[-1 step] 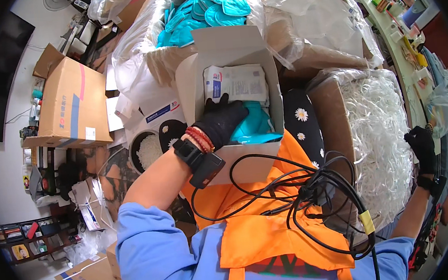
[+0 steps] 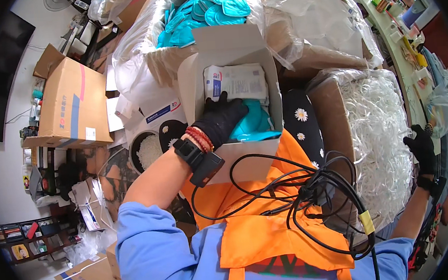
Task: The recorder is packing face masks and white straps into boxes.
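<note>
My left hand (image 2: 218, 118), in a black glove, reaches into a white cardboard box (image 2: 189, 92) on my lap. Its fingers are apart, lying over the box's contents. Under and beside them are a white printed packet (image 2: 243, 80) and teal folded face masks (image 2: 254, 122); part of the contents is hidden by the hand. Far to the right, my right hand (image 2: 422, 150), also black-gloved, is by the edge of a long counter (image 2: 407, 73). Its fingers are apart, and I see nothing held in them. A clear plastic bag (image 2: 442, 107) hangs close beside it.
A lined carton of teal masks (image 2: 207, 11) stands ahead, another plastic-lined carton (image 2: 312, 17) to its right. A box of white elastic strands (image 2: 379, 142) separates my lap from my right hand. Black cables (image 2: 313, 185) loop over my orange apron. A brown carton (image 2: 72, 105) stands left.
The fingers of my right hand have spread from a more closed pose. The white box has shifted very slightly; my left hand stays inside it.
</note>
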Available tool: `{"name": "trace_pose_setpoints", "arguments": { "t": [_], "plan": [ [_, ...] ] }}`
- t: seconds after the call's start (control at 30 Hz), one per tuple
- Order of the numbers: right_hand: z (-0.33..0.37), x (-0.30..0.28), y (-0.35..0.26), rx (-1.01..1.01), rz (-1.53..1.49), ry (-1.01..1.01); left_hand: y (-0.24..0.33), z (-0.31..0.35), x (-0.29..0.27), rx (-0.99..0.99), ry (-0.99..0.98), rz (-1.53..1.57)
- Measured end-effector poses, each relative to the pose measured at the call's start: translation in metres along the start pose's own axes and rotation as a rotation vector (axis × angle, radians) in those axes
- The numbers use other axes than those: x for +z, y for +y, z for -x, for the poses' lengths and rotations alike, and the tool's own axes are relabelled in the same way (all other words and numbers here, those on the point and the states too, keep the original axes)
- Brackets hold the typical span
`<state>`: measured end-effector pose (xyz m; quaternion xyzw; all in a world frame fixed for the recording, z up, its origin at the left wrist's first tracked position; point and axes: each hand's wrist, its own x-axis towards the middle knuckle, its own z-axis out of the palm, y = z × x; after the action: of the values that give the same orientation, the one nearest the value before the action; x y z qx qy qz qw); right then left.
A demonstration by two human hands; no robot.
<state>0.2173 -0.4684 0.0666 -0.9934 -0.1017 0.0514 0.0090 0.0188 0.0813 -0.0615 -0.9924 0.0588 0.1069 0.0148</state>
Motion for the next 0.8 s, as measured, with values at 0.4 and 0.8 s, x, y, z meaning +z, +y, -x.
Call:
{"name": "trace_pose_setpoints", "arguments": {
  "t": [0.4,0.8],
  "plan": [
    [0.022,0.007,0.004,-0.489,0.116,0.48,-0.044,0.01,-0.03,-0.186,0.396,0.502],
    [0.002,0.013,-0.058,-0.257,0.147,0.344,-0.064,0.022,-0.016,-0.27,0.503,1.402]
  ]
}}
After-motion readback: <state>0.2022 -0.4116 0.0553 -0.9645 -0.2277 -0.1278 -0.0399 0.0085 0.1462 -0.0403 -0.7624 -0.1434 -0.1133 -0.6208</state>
